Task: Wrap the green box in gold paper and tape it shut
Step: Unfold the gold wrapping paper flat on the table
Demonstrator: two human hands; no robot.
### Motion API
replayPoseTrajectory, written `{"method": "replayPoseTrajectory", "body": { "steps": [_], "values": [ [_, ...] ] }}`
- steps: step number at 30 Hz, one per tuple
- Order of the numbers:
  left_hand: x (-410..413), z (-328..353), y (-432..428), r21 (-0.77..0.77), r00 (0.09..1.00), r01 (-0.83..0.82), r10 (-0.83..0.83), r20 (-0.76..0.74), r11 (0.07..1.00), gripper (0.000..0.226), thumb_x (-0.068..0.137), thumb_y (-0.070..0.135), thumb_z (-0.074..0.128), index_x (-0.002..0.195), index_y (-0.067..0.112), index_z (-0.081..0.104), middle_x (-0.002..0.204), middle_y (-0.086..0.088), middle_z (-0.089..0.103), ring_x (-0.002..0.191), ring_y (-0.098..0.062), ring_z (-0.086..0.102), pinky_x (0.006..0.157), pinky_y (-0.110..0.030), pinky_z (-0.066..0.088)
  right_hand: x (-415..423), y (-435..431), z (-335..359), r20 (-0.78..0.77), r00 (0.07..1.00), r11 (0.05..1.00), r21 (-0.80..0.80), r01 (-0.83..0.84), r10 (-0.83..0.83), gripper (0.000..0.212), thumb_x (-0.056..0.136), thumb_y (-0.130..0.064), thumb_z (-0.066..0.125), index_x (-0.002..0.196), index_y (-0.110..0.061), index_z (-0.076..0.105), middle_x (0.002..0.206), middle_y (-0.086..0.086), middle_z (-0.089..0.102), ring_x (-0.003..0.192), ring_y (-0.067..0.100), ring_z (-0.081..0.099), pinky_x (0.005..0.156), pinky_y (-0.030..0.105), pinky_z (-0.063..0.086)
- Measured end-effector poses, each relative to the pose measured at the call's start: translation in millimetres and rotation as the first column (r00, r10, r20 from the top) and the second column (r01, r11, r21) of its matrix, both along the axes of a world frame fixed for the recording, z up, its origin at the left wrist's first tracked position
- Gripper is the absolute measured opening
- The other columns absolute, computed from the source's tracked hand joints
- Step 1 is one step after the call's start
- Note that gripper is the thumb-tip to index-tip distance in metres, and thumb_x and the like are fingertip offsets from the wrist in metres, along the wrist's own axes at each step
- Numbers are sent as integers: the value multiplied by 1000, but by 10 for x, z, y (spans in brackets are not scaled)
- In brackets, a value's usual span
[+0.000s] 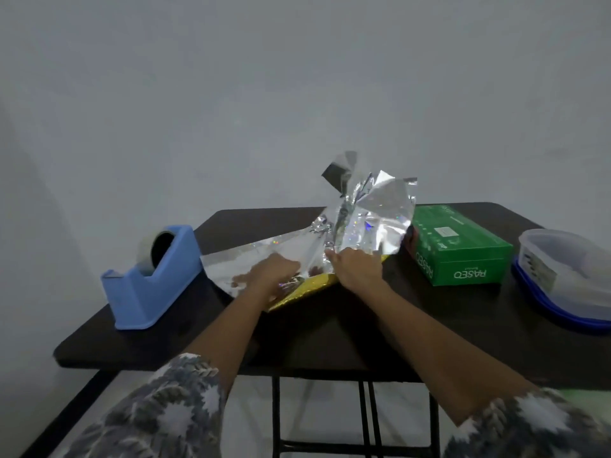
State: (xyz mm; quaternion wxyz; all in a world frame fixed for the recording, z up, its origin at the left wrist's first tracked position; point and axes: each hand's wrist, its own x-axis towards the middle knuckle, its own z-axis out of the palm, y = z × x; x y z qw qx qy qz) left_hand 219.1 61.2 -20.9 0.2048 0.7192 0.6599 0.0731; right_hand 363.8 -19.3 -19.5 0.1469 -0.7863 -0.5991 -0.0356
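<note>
Head view: left hand (276, 274) pressed flat, fingers spread, on the crinkled sheet of gold paper with a silver underside (363, 223). Right hand (355, 264) pinched closed on a raised fold of the same sheet, silver face up and standing well above the tabletop, yellow-gold face peeking out beneath near the wrists. Just right of the sheet, touching its lifted edge or nearly so, the green rectangular cardboard box (463, 249), lying flat and unwrapped. Further right, at the table's edge, a clear plastic tub on a blue lid (568, 276); contents blurred, perhaps a labelled packet. Far left, near the corner, a blue tape dispenser holding a roll of clear tape (150, 279). Bare dark table (314, 345) along the near edge.
</note>
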Motion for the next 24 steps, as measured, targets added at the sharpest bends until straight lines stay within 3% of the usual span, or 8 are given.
{"method": "replayPoseTrajectory", "body": {
  "steps": [5,7,9,11,16,18,21,24],
  "values": [
    [-199,282,-7,29,922,366,-358,-148,930,51,91,38,56,139,22,45,150,0,35,136,-24,34,111,-40,29,294,46,3,-92,994,995,-89,43,-51,28,86,-25,53,112,-18,63,119,6,62,113,25,55,99,37,34],
    [-258,148,-44,-39,931,322,-324,-166,946,47,93,41,46,134,17,48,144,-7,43,129,-30,43,106,-42,37,391,23,45,-103,993,989,-140,42,-57,31,82,-26,61,111,-18,64,120,3,62,116,24,54,98,38,37],
    [-279,12,-85,11,965,196,-191,-181,981,88,69,80,37,130,18,49,137,-6,50,124,-34,48,101,-49,41,494,-29,134,-115,992,979,-203,31,-55,39,80,-33,65,116,-18,62,121,3,61,118,24,53,99,39,37],
    [-235,-44,-98,91,972,125,-103,-211,988,112,49,95,28,128,19,51,134,-8,53,121,-34,50,98,-51,41,574,-72,227,-120,991,975,-218,34,-61,51,79,-37,67,124,-16,58,123,7,61,116,26,55,100,40,41],
    [82,6,-310,170,915,187,-108,-390,968,80,76,80,38,113,13,61,117,-11,63,110,-35,57,94,-49,45,496,-142,335,-168,983,996,59,-72,81,39,89,-44,56,120,-19,58,125,2,59,117,22,53,95,32,39],
    [214,38,-399,139,883,208,-125,-452,968,77,78,78,40,114,14,61,120,-11,62,109,-36,57,94,-47,46,387,-121,314,-246,957,987,11,-159,157,44,90,-48,53,124,-20,55,132,1,54,121,20,49,98,33,35],
    [328,144,-551,-11,855,131,-119,-504,991,90,74,84,33,134,19,49,141,-12,45,126,-38,44,103,-61,32,392,-38,123,-216,969,947,-268,-178,121,57,87,-53,55,134,-21,46,143,4,43,130,24,41,108,40,29],
    [306,333,-590,-11,827,197,-172,-535,980,92,73,87,26,137,24,46,143,-3,44,135,-33,35,102,-75,8,537,-79,-50,-286,942,889,-367,-275,174,47,87,-43,61,119,-10,51,123,5,52,117,26,49,93,32,37]
  ]
}}
